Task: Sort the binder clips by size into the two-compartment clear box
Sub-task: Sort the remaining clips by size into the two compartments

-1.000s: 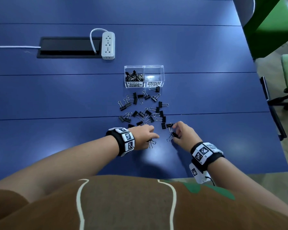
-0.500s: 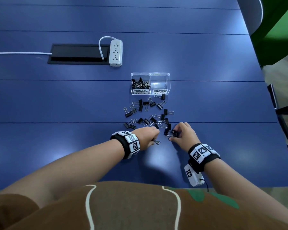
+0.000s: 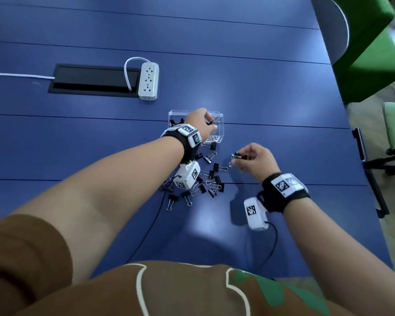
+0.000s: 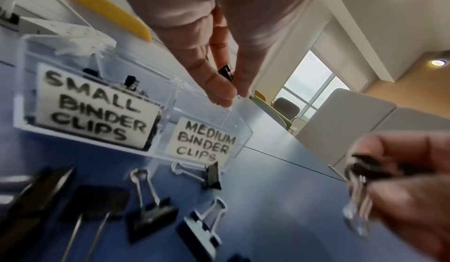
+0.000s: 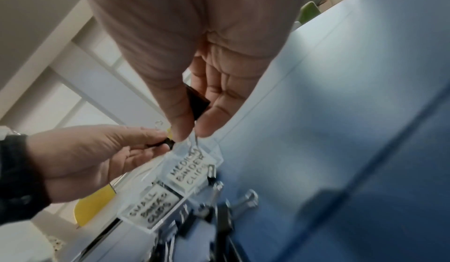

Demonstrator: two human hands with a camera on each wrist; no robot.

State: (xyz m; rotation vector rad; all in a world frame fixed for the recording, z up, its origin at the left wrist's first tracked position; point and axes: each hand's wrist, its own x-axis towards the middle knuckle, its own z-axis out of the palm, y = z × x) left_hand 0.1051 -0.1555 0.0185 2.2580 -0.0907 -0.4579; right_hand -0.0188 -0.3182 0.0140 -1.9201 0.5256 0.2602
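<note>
A left hand [image 3: 201,120] pinches a binder clip [image 4: 226,73] directly above the clear box [image 4: 239,131], medium compartment just beneath its fingertips; release comes next. The right hand [image 3: 255,159] grips another clip [image 3: 238,156], awaiting its turn.

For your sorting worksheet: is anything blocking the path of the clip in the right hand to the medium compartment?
Yes: the left hand, holding its own clip, hovers over the medium compartment. The right hand holds its clip short of the box.
</note>
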